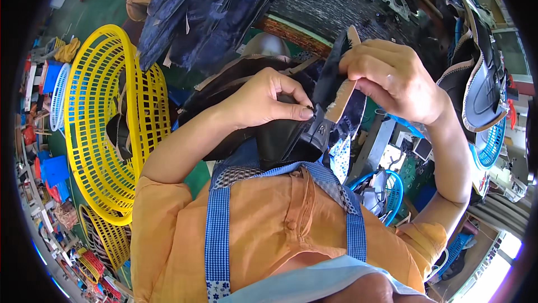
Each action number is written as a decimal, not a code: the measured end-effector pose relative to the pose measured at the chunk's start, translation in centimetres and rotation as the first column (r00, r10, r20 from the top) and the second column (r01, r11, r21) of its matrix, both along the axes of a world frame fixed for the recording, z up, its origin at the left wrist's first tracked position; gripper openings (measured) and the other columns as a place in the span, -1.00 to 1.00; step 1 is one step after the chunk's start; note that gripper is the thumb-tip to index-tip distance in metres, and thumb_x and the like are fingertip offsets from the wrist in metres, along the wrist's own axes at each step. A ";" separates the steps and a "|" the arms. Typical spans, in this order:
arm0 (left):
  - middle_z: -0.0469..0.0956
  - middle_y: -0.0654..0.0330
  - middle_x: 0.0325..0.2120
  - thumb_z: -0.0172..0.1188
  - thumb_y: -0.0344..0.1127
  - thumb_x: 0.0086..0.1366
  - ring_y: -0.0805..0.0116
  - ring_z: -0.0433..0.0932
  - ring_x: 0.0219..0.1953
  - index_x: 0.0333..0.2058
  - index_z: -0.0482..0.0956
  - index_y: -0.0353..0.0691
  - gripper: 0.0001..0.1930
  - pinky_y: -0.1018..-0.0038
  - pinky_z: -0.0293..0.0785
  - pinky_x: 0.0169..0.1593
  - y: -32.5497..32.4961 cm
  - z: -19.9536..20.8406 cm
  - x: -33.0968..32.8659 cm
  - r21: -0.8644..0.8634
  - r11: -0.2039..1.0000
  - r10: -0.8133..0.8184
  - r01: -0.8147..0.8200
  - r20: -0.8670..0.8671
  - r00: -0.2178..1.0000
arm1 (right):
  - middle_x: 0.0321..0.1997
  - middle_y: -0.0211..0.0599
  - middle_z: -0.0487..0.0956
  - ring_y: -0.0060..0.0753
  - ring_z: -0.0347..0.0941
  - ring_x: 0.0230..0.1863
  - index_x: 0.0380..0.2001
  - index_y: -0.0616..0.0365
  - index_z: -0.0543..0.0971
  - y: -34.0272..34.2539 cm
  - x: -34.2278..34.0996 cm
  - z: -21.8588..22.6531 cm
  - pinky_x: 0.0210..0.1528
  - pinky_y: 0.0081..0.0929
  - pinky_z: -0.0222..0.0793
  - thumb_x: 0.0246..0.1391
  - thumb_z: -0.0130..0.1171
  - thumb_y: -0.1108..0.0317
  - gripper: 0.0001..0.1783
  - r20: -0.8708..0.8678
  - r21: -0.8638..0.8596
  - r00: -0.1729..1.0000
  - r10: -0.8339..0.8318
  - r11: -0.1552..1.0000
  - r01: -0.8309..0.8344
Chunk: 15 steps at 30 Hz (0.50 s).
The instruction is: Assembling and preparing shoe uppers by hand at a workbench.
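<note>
A black boot upper point(315, 135) with a tan, rough-edged strip point(341, 103) stands over my lap. My right hand point(392, 76) is closed around its upper part, with the fingers on the strip and the dark fuzzy lining. My left hand point(263, 100) comes in from the other side, thumb and forefinger pinched together right beside the upper. A tiny dark bit shows at those fingertips, too small to name. More black leather pieces point(274, 137) lie across my lap under the left hand and wrist.
Dark blue fleecy pieces point(207, 11) are heaped on the black worktop point(319, 8) ahead. A large yellow basket point(101, 123) stands at the left, holding a dark piece. Black uppers point(476, 84) hang at the right, and a blue basket point(395, 193) sits low on that side.
</note>
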<state>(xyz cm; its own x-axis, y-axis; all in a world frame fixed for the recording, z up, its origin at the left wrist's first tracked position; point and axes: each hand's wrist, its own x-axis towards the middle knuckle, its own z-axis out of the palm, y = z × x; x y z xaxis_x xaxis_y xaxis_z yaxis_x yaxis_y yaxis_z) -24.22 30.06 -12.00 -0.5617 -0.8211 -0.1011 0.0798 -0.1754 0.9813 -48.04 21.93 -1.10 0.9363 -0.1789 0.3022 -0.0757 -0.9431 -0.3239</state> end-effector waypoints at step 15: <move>0.68 0.15 -0.47 0.38 -0.40 0.13 0.55 0.58 -0.40 -0.38 0.67 -0.38 -0.85 0.58 0.45 -0.23 0.6 1.8 -1.4 -0.228 0.968 -0.074 0.103 0.133 0.988 | -0.19 -0.32 0.43 -0.23 0.50 -0.32 -0.27 0.07 0.59 1.2 0.0 -1.0 -0.26 -0.27 0.34 -0.14 0.33 0.43 -0.73 -0.279 0.036 0.960 0.000 0.999 0.011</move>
